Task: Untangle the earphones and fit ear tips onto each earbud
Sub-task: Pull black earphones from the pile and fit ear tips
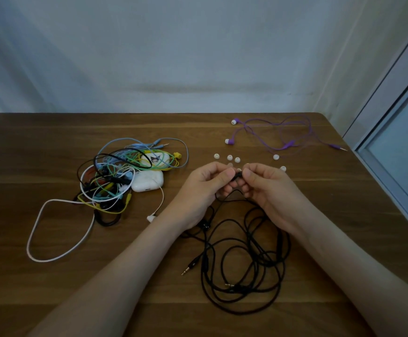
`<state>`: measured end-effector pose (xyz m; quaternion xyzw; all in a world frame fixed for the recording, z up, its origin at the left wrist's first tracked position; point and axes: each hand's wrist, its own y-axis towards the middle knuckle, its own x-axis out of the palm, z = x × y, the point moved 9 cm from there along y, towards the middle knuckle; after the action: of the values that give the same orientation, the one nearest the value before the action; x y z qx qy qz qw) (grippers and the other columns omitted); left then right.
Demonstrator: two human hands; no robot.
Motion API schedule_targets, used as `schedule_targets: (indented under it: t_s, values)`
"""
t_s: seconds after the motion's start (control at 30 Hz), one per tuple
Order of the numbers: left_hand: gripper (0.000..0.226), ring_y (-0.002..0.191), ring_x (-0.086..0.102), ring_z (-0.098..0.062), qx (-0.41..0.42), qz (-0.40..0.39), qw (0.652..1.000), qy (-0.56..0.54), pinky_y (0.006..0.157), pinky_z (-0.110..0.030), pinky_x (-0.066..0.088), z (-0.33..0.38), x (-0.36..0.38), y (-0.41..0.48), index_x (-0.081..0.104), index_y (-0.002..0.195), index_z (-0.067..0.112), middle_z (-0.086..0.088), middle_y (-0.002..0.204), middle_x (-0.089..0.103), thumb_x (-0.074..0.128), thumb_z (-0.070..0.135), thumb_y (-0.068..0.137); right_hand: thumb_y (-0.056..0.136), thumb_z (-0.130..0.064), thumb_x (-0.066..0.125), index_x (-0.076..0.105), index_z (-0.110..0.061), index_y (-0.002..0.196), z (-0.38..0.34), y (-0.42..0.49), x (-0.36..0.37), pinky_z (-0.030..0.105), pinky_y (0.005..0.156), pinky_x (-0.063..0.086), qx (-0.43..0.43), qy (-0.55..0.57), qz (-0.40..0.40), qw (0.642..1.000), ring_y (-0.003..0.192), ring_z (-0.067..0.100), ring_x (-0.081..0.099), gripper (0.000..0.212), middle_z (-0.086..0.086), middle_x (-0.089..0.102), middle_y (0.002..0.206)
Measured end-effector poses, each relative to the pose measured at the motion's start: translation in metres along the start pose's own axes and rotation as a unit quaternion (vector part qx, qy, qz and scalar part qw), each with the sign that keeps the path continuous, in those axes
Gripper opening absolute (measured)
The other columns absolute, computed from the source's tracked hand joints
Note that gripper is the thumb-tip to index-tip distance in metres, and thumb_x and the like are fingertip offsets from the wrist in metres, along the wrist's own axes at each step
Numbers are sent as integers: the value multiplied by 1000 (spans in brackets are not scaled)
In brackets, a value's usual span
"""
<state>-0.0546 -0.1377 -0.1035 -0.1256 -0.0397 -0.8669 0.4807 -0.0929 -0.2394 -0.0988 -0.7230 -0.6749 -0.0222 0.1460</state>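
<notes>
Pinching a small black earbud (pixel 237 176) between them, the left hand (pixel 205 183) and the right hand (pixel 268 186) meet to the right of the plain white plastic earbud case (pixel 147 182). Both have their fingers curled and their thumbs pressed close on the bud. Whether a tip already sits on it cannot be told, as the fingers cover it.

From the bud, the thin black earphone cord (pixel 244 251) drops in loose overlapping loops, lying right of the case and nearer the person. A gold-tipped jack plug (pixel 186 271) pokes out on the side of the loops nearest the case.

Several loose white silicone ear tips (pixel 229 157) are scattered right of the case and a little farther back, just beyond the fingertips. Farther right and farther back lies a purple pair of earphones (pixel 271 137), spread out with white tips on both buds.

A tangled heap of coloured earphone cables (pixel 115 176) touches the case's left side, and one white cord crosses over the case. Just behind the case is a second white case printed with a cartoon figure (pixel 155 159). All of it rests on the brown wooden table (pixel 52 132).
</notes>
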Motion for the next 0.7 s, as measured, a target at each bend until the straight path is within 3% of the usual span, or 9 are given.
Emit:
schedule_targets:
  t_s: [0.47,0.7]
  values:
    - [15,60,55,-1,32,34,996,82,58,-16,46,2,-5,-1,64,81,15,5,66,63,57,10,94,97,-9,49,65,-11,86,2,-5,-3,25,68,44,-29,-98,80,992,67,9,53,19,-3,61,68]
    - [14,61,55,-3,41,20,996,72,59,-17,45,3,-4,-1,64,84,13,7,65,63,55,10,94,96,-9,50,60,-12,87,-3,-8,-1,19,61,45,-49,-134,109,984,65,6,54,14,-1,61,72]
